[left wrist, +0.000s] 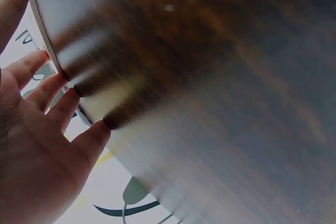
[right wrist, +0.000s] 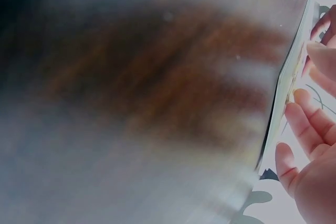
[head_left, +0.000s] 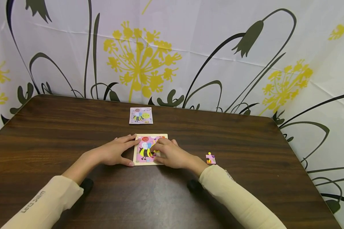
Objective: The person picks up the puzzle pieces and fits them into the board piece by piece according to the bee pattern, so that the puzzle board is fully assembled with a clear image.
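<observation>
A square wooden puzzle tray (head_left: 134,153) with a bee picture in it lies on the table in the head view. My left hand (head_left: 116,151) rests at its left side, thumb at the near corner and fingertips at the far one. In the left wrist view the left fingers (left wrist: 63,109) look straight and spread. Over the right part of the picture lies my right hand (head_left: 172,153), its fingertips touching the pieces and hiding part of them. The right wrist view shows the right fingers (right wrist: 307,124) slightly bent at the tray's edge. A loose puzzle piece (head_left: 210,158) lies to the right.
Behind the tray a square bee picture card (head_left: 141,115) lies flat on the dark wooden table (head_left: 60,127). A white flowered curtain (head_left: 200,41) hangs along the table's far edge.
</observation>
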`<state>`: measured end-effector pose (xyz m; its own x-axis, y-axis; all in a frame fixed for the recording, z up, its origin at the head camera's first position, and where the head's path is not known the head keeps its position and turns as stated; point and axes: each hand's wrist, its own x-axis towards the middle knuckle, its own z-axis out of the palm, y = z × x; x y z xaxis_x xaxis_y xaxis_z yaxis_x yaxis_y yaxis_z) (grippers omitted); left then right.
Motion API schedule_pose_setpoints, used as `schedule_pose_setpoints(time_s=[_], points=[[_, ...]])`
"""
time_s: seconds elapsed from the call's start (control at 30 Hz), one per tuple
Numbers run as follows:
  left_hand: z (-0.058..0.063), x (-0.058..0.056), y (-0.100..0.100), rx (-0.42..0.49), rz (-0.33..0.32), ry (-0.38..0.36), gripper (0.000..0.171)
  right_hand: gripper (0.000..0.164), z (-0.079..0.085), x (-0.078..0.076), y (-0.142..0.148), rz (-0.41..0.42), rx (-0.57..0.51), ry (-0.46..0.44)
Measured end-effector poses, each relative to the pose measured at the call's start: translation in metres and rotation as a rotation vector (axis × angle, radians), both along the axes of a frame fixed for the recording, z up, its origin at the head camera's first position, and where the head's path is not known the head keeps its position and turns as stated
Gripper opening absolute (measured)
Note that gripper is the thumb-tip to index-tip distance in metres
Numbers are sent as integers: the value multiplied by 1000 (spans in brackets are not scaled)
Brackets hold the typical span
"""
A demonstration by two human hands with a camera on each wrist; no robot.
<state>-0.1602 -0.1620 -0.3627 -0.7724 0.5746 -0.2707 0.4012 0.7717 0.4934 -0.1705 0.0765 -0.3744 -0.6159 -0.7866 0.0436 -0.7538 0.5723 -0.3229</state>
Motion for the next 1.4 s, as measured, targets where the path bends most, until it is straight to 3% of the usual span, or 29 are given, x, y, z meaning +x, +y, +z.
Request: schedule_pose_setpoints(time_s=[0.43,0.97,1.4], points=[[-3,-2,-1,-5,-5,-11,85,22,0,-1,2,51,3,13],[0,0,1,-14,6,-17,87,25,9,-1,5,46,-10,-98],[1,1,2,-13,14,-12,86,31,22,-8,43,16,-73,-142]])
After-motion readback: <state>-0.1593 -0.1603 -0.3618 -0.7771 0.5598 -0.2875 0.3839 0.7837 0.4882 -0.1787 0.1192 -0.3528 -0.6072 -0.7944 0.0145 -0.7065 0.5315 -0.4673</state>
